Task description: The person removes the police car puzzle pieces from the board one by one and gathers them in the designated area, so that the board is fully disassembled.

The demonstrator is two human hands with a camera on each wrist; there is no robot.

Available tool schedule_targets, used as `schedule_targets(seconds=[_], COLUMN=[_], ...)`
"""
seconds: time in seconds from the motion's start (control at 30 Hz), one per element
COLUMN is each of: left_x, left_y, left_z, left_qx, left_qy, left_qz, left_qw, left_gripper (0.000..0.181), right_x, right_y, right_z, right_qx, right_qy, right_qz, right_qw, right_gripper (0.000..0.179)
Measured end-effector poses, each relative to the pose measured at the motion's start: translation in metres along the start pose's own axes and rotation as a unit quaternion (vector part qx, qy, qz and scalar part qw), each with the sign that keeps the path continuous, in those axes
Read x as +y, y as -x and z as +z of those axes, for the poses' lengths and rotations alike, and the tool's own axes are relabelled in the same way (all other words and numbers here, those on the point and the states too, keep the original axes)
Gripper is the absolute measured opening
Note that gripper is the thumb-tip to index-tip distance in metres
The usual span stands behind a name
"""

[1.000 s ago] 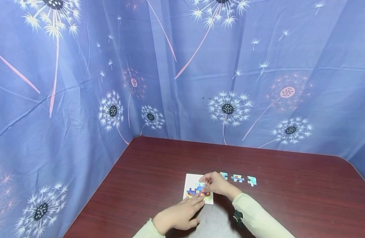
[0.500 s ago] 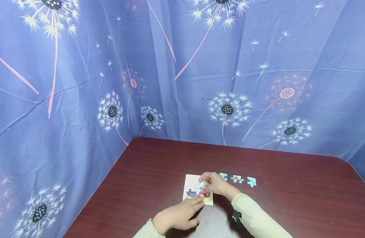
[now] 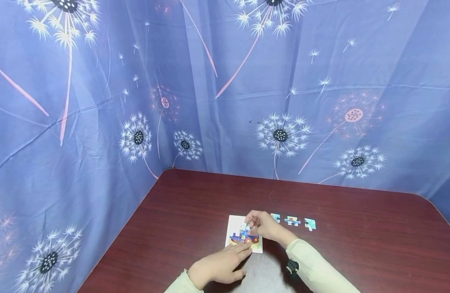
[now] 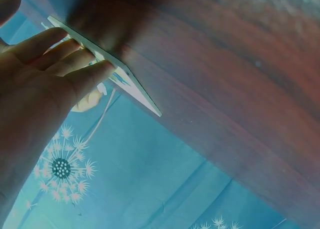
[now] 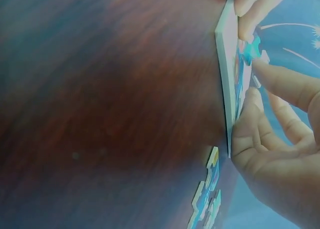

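White puzzle board, blue picture; teal piece

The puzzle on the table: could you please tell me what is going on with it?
The person's left hand rests on the near part of the board. The right hand holds a piece over it. Three loose pieces lie on the table, right of the board, so the puzzle looks unfinished.

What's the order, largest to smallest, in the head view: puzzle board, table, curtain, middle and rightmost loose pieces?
1. Curtain
2. Table
3. Puzzle board, partly covered
4. Middle loose piece, rightmost loose piece: too alike to rank
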State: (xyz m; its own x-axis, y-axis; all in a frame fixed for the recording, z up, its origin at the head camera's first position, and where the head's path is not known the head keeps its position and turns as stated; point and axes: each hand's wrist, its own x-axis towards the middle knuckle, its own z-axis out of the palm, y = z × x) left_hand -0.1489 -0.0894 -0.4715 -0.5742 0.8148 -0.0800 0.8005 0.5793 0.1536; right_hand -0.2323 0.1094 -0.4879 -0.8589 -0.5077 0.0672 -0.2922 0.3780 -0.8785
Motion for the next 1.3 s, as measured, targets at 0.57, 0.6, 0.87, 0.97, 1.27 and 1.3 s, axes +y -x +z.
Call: schedule_targets(seconds=[0.57, 0.6, 0.87, 0.97, 1.27, 1.3], left_x=[-0.001, -0.001, -0.001, -0.001, 0.0, 0.0], left_y=[-0.001, -0.001, 0.0, 0.001, 0.001, 0.001], left_z=[0.001, 0.001, 0.001, 0.0, -0.001, -0.001], left_qx=[-0.001, 0.0, -0.002, -0.009, -0.003, -0.001], left_qy=[-0.005, -0.006, 0.002, 0.015, 0.009, 0.007], left_qz=[0.004, 0.005, 0.002, -0.005, 0.002, 0.004], left_qw=[1.0, 1.0, 1.0, 0.9998, 1.0, 1.0], left_gripper=[0.054, 0.054, 0.054, 0.054, 0.054, 0.054], right_x=[0.003, 0.003, 0.002, 0.002, 0.0, 0.001], right_y=[-0.003, -0.003, -0.001, 0.0, 0.01, 0.011], right_z=[0.0, -0.001, -0.007, -0.011, -0.027, -0.03], right_qx=[0.01, 0.011, 0.016, 0.015, 0.033, 0.035], right_qy=[-0.135, -0.146, -0.172, -0.174, -0.162, -0.159], right_qz=[0.009, 0.014, 0.028, 0.032, 0.044, 0.044], right_qw=[0.9907, 0.9891, 0.9846, 0.9841, 0.9853, 0.9857], right_gripper=[0.019, 0.019, 0.024, 0.025, 0.022, 0.022])
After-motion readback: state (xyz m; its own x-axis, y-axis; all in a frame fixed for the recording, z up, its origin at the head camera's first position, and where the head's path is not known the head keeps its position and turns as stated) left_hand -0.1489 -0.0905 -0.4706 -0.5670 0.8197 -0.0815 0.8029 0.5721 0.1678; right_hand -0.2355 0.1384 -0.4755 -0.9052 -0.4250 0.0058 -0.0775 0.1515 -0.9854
